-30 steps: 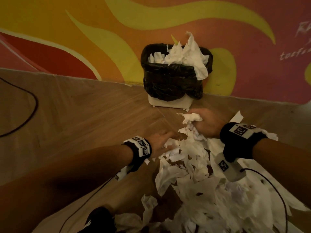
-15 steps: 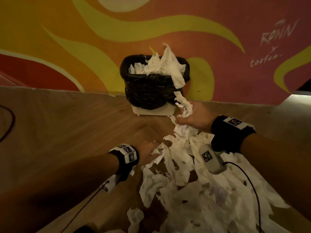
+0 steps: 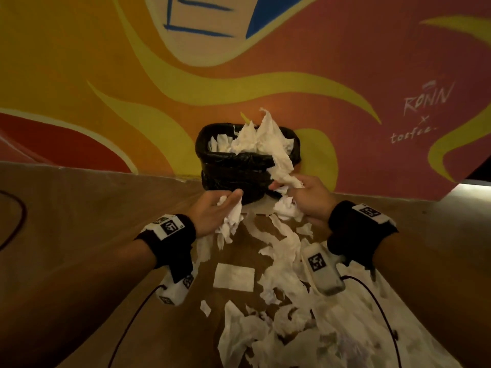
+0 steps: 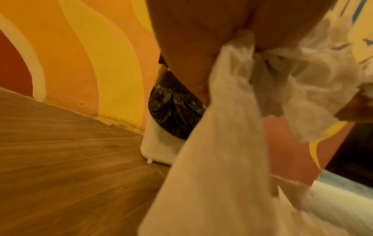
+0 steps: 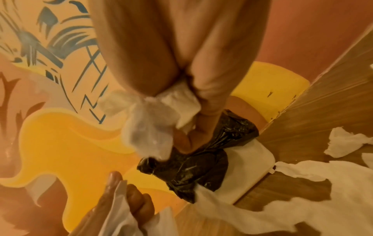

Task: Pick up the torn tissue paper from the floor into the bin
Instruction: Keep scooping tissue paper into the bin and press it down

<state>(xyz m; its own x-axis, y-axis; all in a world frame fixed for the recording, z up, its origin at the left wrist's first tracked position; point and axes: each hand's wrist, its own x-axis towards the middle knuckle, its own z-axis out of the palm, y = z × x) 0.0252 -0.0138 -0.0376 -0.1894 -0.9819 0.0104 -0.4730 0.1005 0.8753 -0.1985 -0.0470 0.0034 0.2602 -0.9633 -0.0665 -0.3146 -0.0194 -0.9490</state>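
A white bin (image 3: pixel 261 208) lined with a black bag (image 3: pixel 233 171) stands against the painted wall, heaped with white tissue (image 3: pixel 255 136). My left hand (image 3: pixel 215 211) grips a bunch of torn tissue (image 3: pixel 231 221) just in front of the bin; the left wrist view shows that tissue (image 4: pixel 232 111) hanging from the fingers. My right hand (image 3: pixel 305 195) grips another bunch (image 3: pixel 285 181) at the bin's right side, seen up close as tissue (image 5: pixel 157 118) pinched between the fingers. A trail of torn tissue (image 3: pixel 287 328) covers the floor below my hands.
The wooden floor (image 3: pixel 79 235) runs left of the tissue trail up to the mural wall (image 3: pixel 132 88). A dark cable (image 3: pixel 16 221) loops on the floor at far left. Wrist-camera cables (image 3: pixel 372 301) trail from both forearms.
Both hands have risen from the floor pile toward the bin, each carrying tissue. The left hand now holds a bunch it was reaching for earlier. The head view has tilted up.
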